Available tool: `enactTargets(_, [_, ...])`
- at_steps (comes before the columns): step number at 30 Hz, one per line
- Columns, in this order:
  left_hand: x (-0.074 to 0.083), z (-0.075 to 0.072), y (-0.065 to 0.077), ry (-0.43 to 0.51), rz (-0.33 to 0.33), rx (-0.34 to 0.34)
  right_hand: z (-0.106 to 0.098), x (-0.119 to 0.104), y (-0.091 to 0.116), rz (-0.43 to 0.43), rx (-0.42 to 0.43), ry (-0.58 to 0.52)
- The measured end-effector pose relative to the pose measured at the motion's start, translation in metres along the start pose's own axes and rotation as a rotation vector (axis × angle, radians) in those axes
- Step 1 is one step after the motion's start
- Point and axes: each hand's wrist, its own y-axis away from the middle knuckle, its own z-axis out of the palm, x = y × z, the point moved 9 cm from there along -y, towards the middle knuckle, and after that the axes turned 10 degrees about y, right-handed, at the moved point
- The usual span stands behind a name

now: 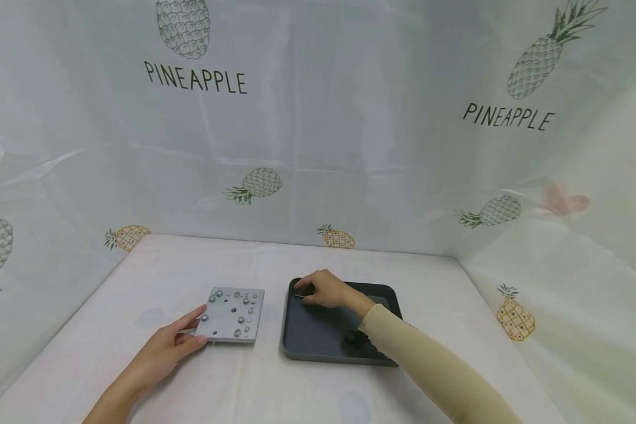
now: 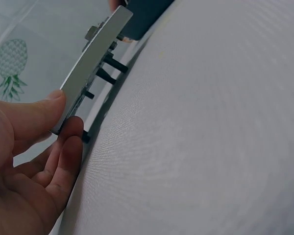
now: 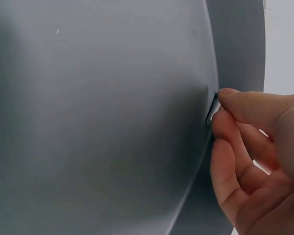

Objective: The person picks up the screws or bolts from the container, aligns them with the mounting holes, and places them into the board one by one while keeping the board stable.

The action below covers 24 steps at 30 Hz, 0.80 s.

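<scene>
My left hand [image 1: 161,350] grips the left edge of a square silver metal plate [image 1: 225,323]. In the left wrist view the thumb lies on the plate's upper side and the fingers are bent at its underside. Several bolts [image 2: 116,63] stick out below, and bolt heads dot the upper face. Over the far left corner of a dark grey tray [image 1: 318,335] is my right hand [image 1: 325,290]. Its thumb and forefinger pinch a small, shiny metal piece [image 3: 213,110] right at the tray's inner wall; the fingers hide most of it.
Inside the tray, a small black object [image 1: 355,338] lies near the right forearm, and a grey rounded item [image 1: 380,301] shows behind the wrist. A white cloth covers the table [image 1: 191,262]. Pineapple-printed curtain [image 1: 350,200] hangs behind it and along the sides.
</scene>
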Motion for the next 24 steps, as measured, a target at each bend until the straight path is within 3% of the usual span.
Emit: enactTargets(24, [0.003, 0.0008, 0.0013, 0.002, 0.008, -0.002, 0.0072, -0.0044, -0.0029, 0.039, -0.039, 0.1])
